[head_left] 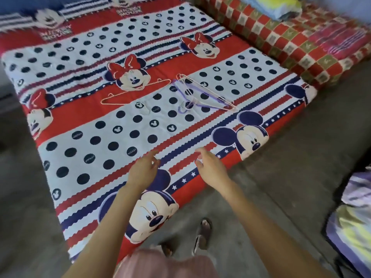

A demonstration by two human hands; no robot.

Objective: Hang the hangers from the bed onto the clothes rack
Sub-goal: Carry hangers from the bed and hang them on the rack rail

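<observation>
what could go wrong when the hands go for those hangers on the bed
The purple and pale hangers lie overlapped in a heap, so lifting one may snag and drag the others. The pink hanger lies apart on red fabric and could be missed. Both the left hand and right hand are open and well short of them, so reaching means leaning over the mattress.

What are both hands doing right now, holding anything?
Left hand: open, empty, over the bed.
Right hand: open, empty, hangers untouched.
</observation>
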